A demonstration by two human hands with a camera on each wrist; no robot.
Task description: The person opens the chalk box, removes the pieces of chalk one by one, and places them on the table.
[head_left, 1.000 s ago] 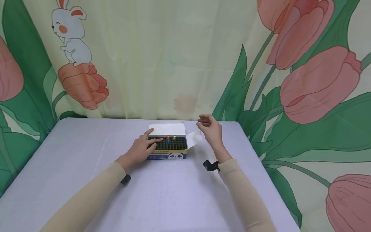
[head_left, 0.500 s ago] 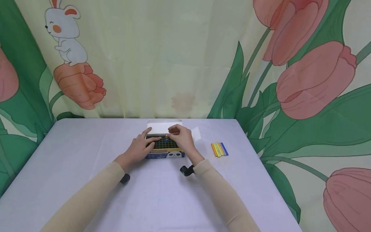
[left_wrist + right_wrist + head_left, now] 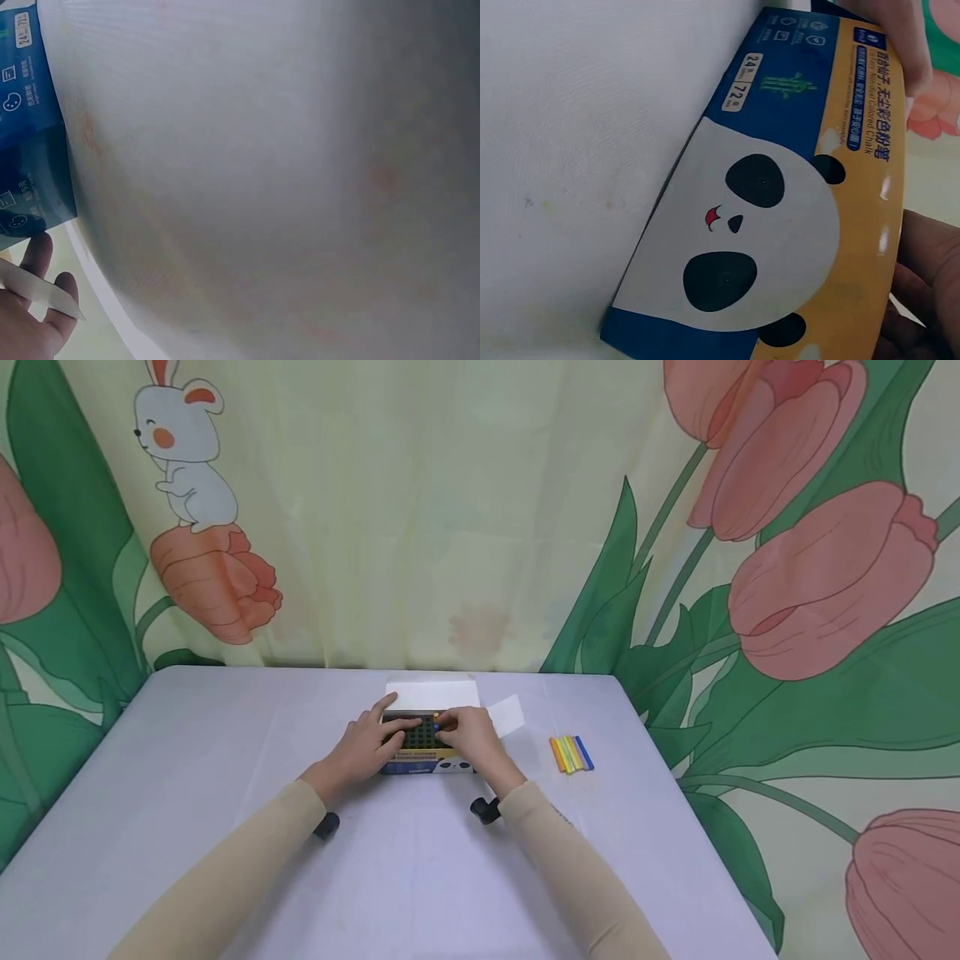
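An open panda-printed chalk box (image 3: 408, 767) stands on the table, its front showing in the right wrist view. Dark holes fill the foam inside, where an orange chalk (image 3: 437, 716) and a blue chalk (image 3: 437, 727) show. My left hand (image 3: 362, 745) lies over the box's left end with fingers spread, one finger reaching onto the foam. A white side flap (image 3: 41, 291) passes in front of its fingers in the left wrist view. My right hand (image 3: 474, 735) bends over the box's right part, thumb and forefinger pinching at the blue chalk. It covers the holes behind it.
Several coloured chalks (image 3: 571, 754) lie in a row on the table right of the box. The raised back lid (image 3: 432, 694) stands behind the foam, and a white end flap (image 3: 506, 716) sticks out on the right. A printed curtain (image 3: 420, 527) hangs behind the table.
My right hand has moved left from beside the box to over the foam, then slightly nearer the blue chalk. The row of chalks has come into sight. My left hand keeps its place.
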